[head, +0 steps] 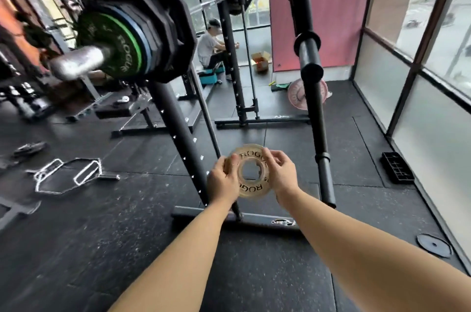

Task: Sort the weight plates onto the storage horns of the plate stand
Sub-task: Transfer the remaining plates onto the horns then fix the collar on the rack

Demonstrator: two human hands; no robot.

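Left hand: fingers curled round left rim of small pale plate | right hand: pinches right rim | plate: in mid-air, face to camera, between slanted post and right post | black horn: on right post, well above plate | dark plate: flat on floor, far right

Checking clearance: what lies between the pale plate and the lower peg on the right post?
Head view: only the right hand gripping the plate, then bare floor mat.
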